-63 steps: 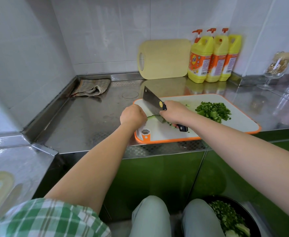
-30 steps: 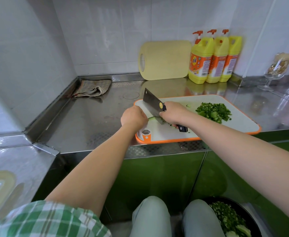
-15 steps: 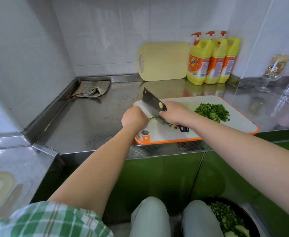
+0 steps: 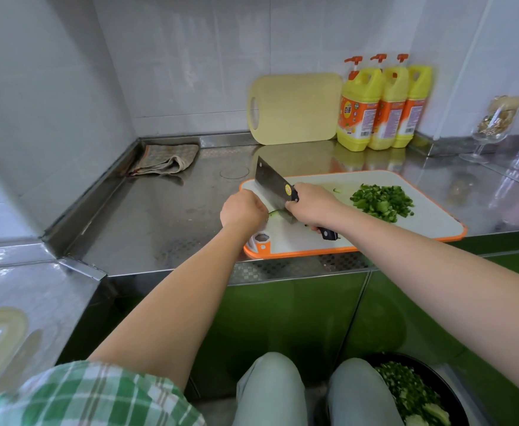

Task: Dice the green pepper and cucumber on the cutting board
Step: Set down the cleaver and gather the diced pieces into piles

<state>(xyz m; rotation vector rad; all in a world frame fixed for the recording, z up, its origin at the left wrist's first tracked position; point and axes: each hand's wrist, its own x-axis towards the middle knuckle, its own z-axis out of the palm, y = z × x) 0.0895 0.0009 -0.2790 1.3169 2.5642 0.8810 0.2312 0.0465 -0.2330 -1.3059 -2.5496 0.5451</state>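
Observation:
A white cutting board [image 4: 430, 222] with an orange rim lies on the steel counter. A heap of diced green pepper [image 4: 381, 202] sits on its right half. My right hand [image 4: 312, 207] grips the dark handle of a cleaver [image 4: 275, 187], its blade angled down towards the board's left end. My left hand [image 4: 242, 210], fingers curled, holds down a piece of cucumber [image 4: 274, 213] right beside the blade. Only a thin green sliver of the cucumber shows between my hands; the rest is hidden.
A pale yellow board [image 4: 295, 107] leans on the back wall next to three yellow detergent bottles [image 4: 381, 106]. A folded cloth [image 4: 167, 158] lies in the back left corner. A glass [image 4: 492, 127] stands at far right. A dark bowl of chopped greens [image 4: 412, 395] sits below, by my knees.
The cleaver blade has gone on rising and dropping by small amounts against the cucumber. My hands have kept their places on the board's left end.

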